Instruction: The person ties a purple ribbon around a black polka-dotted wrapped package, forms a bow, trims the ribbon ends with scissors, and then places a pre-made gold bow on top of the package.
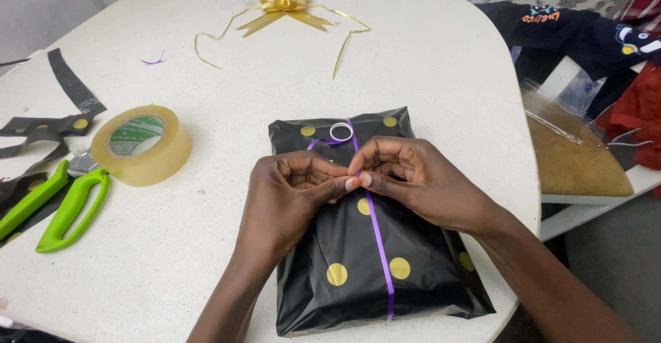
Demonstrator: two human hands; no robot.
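Both hands meet over the black gold-dotted parcel (372, 260): left hand (292, 195) and right hand (413, 181) each pinch the thin purple ribbon (379, 246), running from under their fingertips down the parcel. The slick ribbon could slip from either pinch and slacken, or slide sideways across the glossy wrap. The small ribbon spool (341, 131) just beyond the knuckles might roll off if tugged.

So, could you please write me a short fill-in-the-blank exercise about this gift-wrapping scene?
1. Both hands pinch a ribbon coloured ____.
2. The parcel is black with dots coloured ____.
3. The scissors have handles coloured ____.
4. The tape roll lies to the ____ of the parcel in the picture.

Missing words: purple; gold; green; left.
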